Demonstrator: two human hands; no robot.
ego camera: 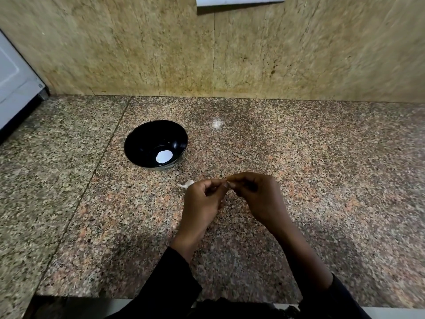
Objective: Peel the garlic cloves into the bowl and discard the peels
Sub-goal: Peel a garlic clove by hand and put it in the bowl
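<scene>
Both hands' fingers [226, 184] w/ garlic clove [227, 179], nr bowl [138, 134].

the garlic clove [226, 179] is almost wholly hidden between the curled fingers of the left hand [202, 199] and right hand [257, 196]; only a sliver shows. a pale scrap [185, 184] beside the left hand is partly covered, too small to identify. the white appliance [13, 88] and white sheet [240, 0] are cut off by the edges

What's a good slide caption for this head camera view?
Both hands, left hand and right hand, pinch a garlic clove above the granite counter near the black bowl.
</scene>
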